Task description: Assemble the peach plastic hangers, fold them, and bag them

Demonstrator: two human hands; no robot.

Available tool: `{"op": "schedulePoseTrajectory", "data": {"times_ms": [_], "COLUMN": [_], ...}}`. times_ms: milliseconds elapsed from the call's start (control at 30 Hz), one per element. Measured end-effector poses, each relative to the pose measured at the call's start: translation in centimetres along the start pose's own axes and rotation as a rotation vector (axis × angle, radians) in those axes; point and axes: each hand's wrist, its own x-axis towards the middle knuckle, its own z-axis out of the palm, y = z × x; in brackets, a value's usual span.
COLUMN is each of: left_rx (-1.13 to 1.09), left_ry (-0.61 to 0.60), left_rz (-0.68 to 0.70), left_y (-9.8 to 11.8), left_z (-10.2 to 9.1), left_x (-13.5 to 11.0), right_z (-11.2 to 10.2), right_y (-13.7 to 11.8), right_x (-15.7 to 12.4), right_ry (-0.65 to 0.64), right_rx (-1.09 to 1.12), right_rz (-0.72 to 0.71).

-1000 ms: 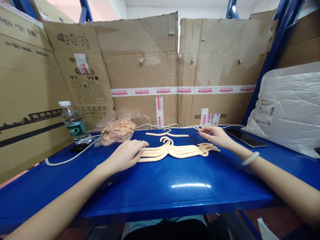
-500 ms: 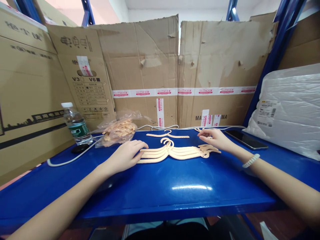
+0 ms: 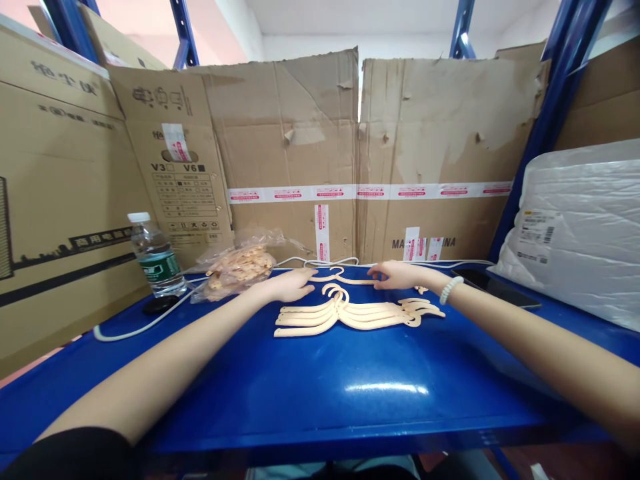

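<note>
Beyond a row of overlapping pale hangers [image 3: 305,321], a single pale hanger [image 3: 353,281] lies flat with its hook pointing away from me. My left hand [image 3: 290,285] is at that hanger's left end, thumb and forefinger apart, and hides the tip. At the opposite end, my right hand [image 3: 395,275] has its bent fingers and thumb around the tip. Small curved pale pieces [image 3: 417,310] lie at the right end of the near row. Other pale bits [image 3: 421,289] show below my right wrist, partly hidden.
Left of the hangers lie a clear plastic bag [image 3: 243,267] of pale pieces, a water bottle [image 3: 159,263] and a white cable [image 3: 130,335]. A dark phone [image 3: 500,290] and a white wrapped package [image 3: 575,233] are at the right. Cardboard [image 3: 295,160] walls the blue table's [image 3: 310,387] back.
My left hand has left the near row and moved forward to the far hanger's left end. My right hand has moved left to its right end. The view has tilted slightly up.
</note>
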Motion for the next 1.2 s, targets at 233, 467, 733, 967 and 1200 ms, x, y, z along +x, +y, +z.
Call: {"op": "schedulePoseTrajectory", "data": {"times_ms": [233, 467, 733, 967, 1200], "left_rx": [0.016, 0.035, 0.002, -0.173, -0.303], "left_ry": [-0.027, -0.001, 0.062, 0.189, 0.255], "left_rz": [-0.045, -0.088, -0.080, -0.034, -0.060], "left_y": [-2.2, -2.6, -0.7, 2.0, 5.9], "left_z": [2.2, 2.2, 0.3, -2.2, -1.7], "left_x": [1.4, 1.3, -0.7, -5.1, -8.7], "right_z": [1.8, 3.1, 1.6, -1.0, -0.5], "right_y": [0.9, 1.5, 0.4, -2.4, -3.7], "right_x": [0.9, 1.6, -0.5, -5.2, -7.5], "right_ry": [0.018, 0.084, 0.149, 0.222, 0.160], "right_rx": [-0.017, 0.008, 0.069, 0.219, 0.348], "right_rz": [-0.004, 0.007, 0.001, -0.065, -0.149]}}
